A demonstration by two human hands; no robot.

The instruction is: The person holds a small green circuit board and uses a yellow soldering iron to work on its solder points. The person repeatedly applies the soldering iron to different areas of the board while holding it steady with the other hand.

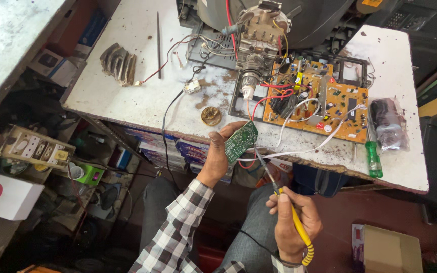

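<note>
My left hand (217,157) is closed around a small green circuit board (241,141), thumb on one edge and fingers behind, holding it tilted just off the front edge of the white workbench (127,96). My right hand (293,222) grips a yellow-handled soldering iron (285,202) like a pen; its tip meets the board's lower edge. On the bench beyond lies a larger orange circuit board (324,103), with a green-handled screwdriver (373,156) to its right.

i see a white box with a round red label (3,194) at lower left, an open brown cardboard box (388,247) at lower right, blue printed packages (178,151) under the table edge (127,108)
</note>
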